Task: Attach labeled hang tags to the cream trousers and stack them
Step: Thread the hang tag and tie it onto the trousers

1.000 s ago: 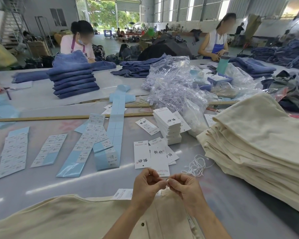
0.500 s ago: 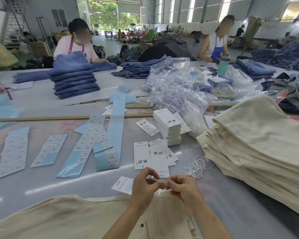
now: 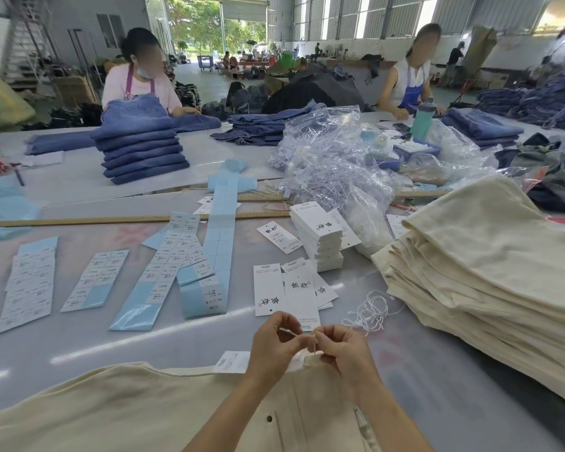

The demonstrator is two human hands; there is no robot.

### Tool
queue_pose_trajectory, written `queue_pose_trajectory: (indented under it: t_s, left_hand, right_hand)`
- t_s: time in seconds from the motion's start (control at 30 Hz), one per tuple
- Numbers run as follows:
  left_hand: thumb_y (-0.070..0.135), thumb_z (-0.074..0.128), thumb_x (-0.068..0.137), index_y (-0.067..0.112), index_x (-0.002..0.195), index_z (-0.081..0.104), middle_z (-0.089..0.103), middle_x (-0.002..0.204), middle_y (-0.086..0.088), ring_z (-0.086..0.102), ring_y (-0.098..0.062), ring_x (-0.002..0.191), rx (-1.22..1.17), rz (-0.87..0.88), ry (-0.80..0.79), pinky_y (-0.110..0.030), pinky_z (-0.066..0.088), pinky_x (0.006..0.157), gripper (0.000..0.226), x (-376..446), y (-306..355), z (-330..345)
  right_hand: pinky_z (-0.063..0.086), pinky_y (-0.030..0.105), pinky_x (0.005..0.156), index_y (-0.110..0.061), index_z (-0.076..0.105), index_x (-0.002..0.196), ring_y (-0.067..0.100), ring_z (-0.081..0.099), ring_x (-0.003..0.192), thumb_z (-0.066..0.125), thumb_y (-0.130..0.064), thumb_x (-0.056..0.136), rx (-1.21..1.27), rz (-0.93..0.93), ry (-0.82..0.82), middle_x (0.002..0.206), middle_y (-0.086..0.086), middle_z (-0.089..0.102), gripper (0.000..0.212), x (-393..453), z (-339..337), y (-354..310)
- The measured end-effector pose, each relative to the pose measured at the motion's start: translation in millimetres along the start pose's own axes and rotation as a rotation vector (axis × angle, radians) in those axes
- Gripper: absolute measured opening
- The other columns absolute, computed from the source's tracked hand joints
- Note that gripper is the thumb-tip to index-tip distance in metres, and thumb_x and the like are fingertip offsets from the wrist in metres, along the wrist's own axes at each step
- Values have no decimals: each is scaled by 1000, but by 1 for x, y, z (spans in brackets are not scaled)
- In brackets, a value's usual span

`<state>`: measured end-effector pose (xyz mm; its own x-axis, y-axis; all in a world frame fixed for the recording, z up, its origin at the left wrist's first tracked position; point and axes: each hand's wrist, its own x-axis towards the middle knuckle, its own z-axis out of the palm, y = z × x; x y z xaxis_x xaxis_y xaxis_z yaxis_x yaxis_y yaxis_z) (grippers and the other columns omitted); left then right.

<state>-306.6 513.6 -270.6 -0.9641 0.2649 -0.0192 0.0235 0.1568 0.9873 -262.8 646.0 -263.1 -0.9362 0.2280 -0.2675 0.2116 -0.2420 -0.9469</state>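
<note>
A pair of cream trousers (image 3: pixel 111 409) lies flat at the table's near edge, waistband toward the middle. Over the waistband my left hand (image 3: pixel 273 344) and my right hand (image 3: pixel 343 349) each pinch an end of a thin white string (image 3: pixel 314 341), which runs down to a belt loop. A white hang tag (image 3: pixel 232 362) lies on the waistband just left of my left hand. A few loose hang tags (image 3: pixel 269 288) lie beyond my hands, and a stack of tags (image 3: pixel 317 236) stands farther back. More white strings (image 3: pixel 371 311) lie in a tangle to the right.
A tall pile of folded cream trousers (image 3: pixel 490 272) fills the right side. Blue label sheets (image 3: pixel 163 275) are spread at left, behind them a long wooden ruler (image 3: pixel 79 220). Clear plastic bags (image 3: pixel 333 164) and stacked jeans (image 3: pixel 141 148) sit farther back, where two people work.
The hang tag has slid left out from under my left hand and now lies on the waistband. My hands stay together over the belt loop, working the string.
</note>
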Motion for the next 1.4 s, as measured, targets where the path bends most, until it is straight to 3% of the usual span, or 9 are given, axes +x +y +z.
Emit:
queue_pose_trajectory:
  t_s: [0.2, 0.4, 0.53, 0.63, 0.73, 0.87, 1.03, 1.27, 1.4]
  left_hand:
    - [77, 58, 67, 27, 136, 34, 46, 137, 7, 41, -18, 128, 1022, -267, -42, -37, 32, 98, 89, 0, -16, -44]
    - [65, 71, 65, 16, 133, 27, 46, 129, -8, 44, -27, 122, 1027, -455, 44, -37, 37, 94, 95, -8, -9, -49]
    - [13, 71, 76, 15, 112, 38, 51, 103, -3, 53, -22, 96, 661, -130, 139, -22, 37, 72, 49, -19, -5, -55]
    - [11, 73, 73, 21, 105, 33, 45, 85, 6, 49, -12, 74, 530, -215, 94, -16, 38, 53, 52, -33, 1, -71]
    - [19, 75, 74, 20, 112, 35, 50, 91, 4, 52, -9, 81, 593, -354, 5, -18, 41, 61, 54, -51, -6, -87]
    - [25, 69, 79, 13, 119, 46, 55, 113, -7, 55, -26, 102, 730, -366, 380, -33, 46, 79, 47, -86, -19, -132]
    - [48, 65, 81, 6, 124, 48, 48, 124, -23, 45, -40, 112, 1019, -666, 786, -49, 42, 89, 63, -153, -57, -221]
    - [48, 55, 88, -2, 122, 48, 48, 122, -33, 45, -48, 112, 991, -743, 911, -56, 39, 90, 61, -213, -105, -261]
    - [41, 52, 91, 4, 132, 44, 47, 129, -29, 43, -46, 117, 1001, -694, 833, -55, 36, 94, 56, -214, -100, -256]
  right_hand:
    - [43, 7, 60, -10, 62, 89, 11, 59, 66, 62, 1, 85, -356, -269, 400, 71, -4, 63, 11, -13, 0, 13]
    - [37, 28, 67, -14, 47, 110, 26, 63, 85, 61, -38, 88, -863, -215, 299, 87, 6, 66, 35, -24, 30, 24]
    - [54, 36, 58, -8, 57, 92, 27, 58, 59, 67, -4, 82, -520, -146, 195, 74, 14, 56, 15, -30, 39, 14]
    - [50, 26, 45, -10, 59, 88, 20, 55, 47, 62, 2, 81, -438, -94, 155, 71, 10, 56, 14, -39, 27, 10]
    - [49, 30, 67, -14, 58, 104, 26, 65, 80, 57, -23, 90, -884, -137, 260, 91, 7, 66, 16, -51, 8, 16]
    - [42, 32, 88, -19, 51, 122, 25, 48, 116, 52, -59, 85, -1250, -24, 299, 122, 4, 55, 54, -67, -19, 28]
    - [47, 33, 85, -13, 57, 110, 28, 55, 108, 66, -46, 78, -1176, -3, 230, 112, 5, 63, 47, -68, -19, 26]
    - [35, 30, 61, -10, 62, 94, 31, 58, 87, 67, -22, 83, -1064, -591, 287, 91, 6, 61, 16, -74, 7, -1]
    - [44, 39, 84, -8, 52, 119, 35, 49, 115, 58, -39, 90, -1238, -107, 262, 121, 17, 51, 43, -59, -12, -2]
